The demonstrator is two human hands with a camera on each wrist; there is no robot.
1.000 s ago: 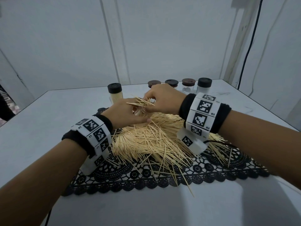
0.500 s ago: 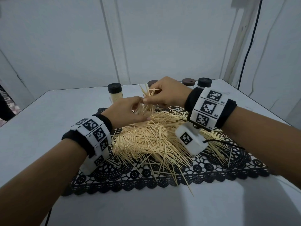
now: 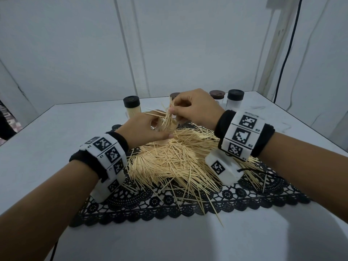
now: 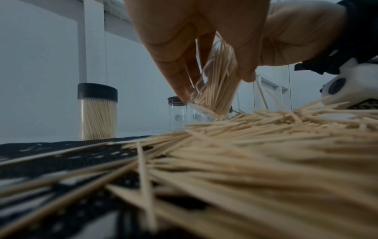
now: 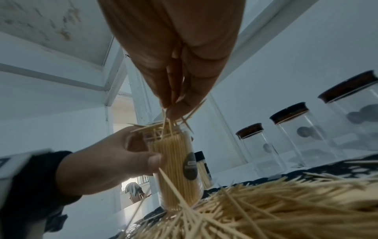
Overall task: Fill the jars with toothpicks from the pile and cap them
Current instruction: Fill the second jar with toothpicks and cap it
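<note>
Grey bench (image 3: 47, 132), white walls behind — black lace mat (image 3: 169, 208) at centre under the pile (image 3: 175, 162). Left hand (image 3: 143, 129) grips the jar (image 5: 178, 169); right hand (image 3: 195, 108) pinches toothpicks (image 5: 165, 119) over its mouth.

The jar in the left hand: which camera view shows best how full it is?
The right wrist view: the jar, gripped by the left hand, shows its whole wall packed with toothpicks. In the left wrist view fingers cover part of it. In the head view hands hide most of it.

Head above; wrists low, sharing pile (image 4: 266, 153).
</note>
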